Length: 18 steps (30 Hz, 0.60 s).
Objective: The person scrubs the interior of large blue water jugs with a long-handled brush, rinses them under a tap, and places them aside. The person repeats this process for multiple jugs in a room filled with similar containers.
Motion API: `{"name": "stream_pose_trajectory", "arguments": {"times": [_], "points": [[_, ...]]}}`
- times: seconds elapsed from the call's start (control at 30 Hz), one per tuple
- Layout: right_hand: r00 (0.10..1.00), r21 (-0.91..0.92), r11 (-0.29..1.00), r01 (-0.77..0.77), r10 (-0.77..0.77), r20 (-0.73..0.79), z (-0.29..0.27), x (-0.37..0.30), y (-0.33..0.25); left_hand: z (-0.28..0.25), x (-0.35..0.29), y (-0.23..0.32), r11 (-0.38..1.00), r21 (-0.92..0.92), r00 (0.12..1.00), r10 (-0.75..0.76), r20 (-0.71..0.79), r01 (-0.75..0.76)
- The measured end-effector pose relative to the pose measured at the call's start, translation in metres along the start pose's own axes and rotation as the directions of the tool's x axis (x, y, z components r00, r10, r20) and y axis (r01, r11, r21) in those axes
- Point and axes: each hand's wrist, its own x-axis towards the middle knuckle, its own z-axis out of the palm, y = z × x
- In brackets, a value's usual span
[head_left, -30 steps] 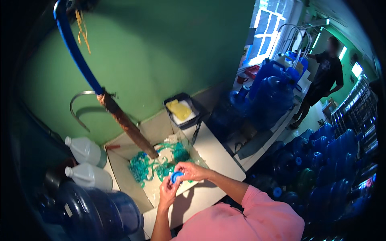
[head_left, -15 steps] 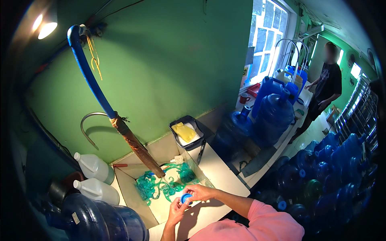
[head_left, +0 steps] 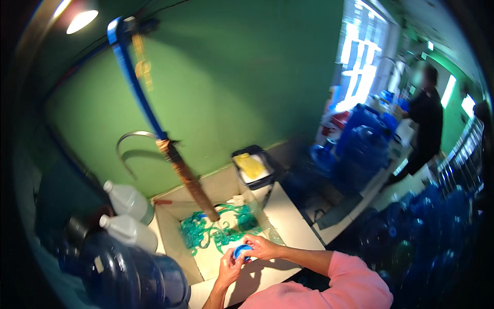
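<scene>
Through the head camera I have both of the wearer's hands over the near side of the tiled basin (head_left: 175,237), and I take that basin as my landmark. The left hand (head_left: 229,267) comes in from the near side of the basin, its thumb and fingers bent and pinching the rim of a round blue cap (head_left: 242,251). The right hand (head_left: 261,247) reaches in from the basin's near right, its fingers curled together and pinching the same cap from the other side; I cannot tell exactly where each fingertip presses. The cap itself sits between the two hands, held up above the near part of the basin. A tangle of teal-green strips (head_left: 194,232) lies on the basin floor, and a brown wrapped pipe (head_left: 188,180) slants down over it, joined to a blue hose (head_left: 136,82) above the basin. A red-handled tool (head_left: 163,202) rests at the basin's far left corner. Left of the basin I see two white jugs (head_left: 128,200) and, nearer the wearer, a big blue bottle (head_left: 139,278). At the basin's far right corner, a dark tray (head_left: 271,174) holds a yellow cloth-like piece (head_left: 251,166). Well to the right of the basin, a person in dark clothes (head_left: 429,118) stands, blurred, beyond more blue bottles (head_left: 365,154).
</scene>
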Motion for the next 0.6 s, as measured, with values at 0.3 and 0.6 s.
{"name": "stream_pose_trajectory", "arguments": {"times": [0.3,0.6], "points": [[0.999,0.160,0.987,-0.014,0.007,0.043,0.009,0.060,-0.036,-0.013,-0.043,0.078,0.650,0.754,0.909,0.365,-0.200,-0.095],[0.732,-0.034,0.756,0.654,-0.620,0.283,0.187,0.186,-0.199,-0.113,-0.181,0.261,0.294,0.926,0.035,0.950,-0.311,0.236]]}}
